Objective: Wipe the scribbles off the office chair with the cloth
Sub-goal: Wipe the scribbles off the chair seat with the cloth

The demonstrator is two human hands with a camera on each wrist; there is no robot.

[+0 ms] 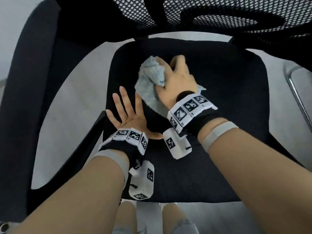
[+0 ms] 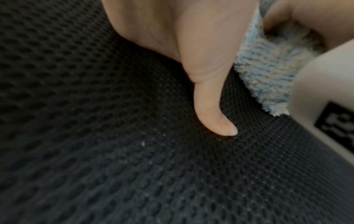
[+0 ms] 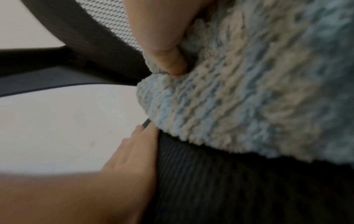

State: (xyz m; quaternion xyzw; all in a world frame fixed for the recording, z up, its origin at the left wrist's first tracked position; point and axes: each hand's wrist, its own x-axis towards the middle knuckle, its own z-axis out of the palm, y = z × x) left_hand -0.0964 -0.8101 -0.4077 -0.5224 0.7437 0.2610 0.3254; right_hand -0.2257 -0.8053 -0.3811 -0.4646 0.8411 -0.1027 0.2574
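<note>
A black mesh office chair seat [image 1: 228, 92] fills the middle of the head view. My right hand [image 1: 175, 78] grips a bunched light-blue fluffy cloth [image 1: 150, 76] and presses it on the seat's middle left. In the right wrist view the cloth [image 3: 239, 98] covers most of the frame, with my thumb [image 3: 168, 60] curled into it. My left hand [image 1: 126, 115] lies flat with fingers spread on the seat's left edge, just beside the cloth. Its thumb [image 2: 214, 115] rests on the mesh [image 2: 134, 166]. No scribbles show on the visible seat fabric.
The chair's perforated mesh backrest [image 1: 219, 12] rises at the top. A black armrest [image 1: 28, 81] curves down the left side. A metal tube frame [image 1: 297, 92] stands at the right. Pale grey floor [image 1: 72, 98] shows around the seat. My knees [image 1: 148, 218] are below the seat's front edge.
</note>
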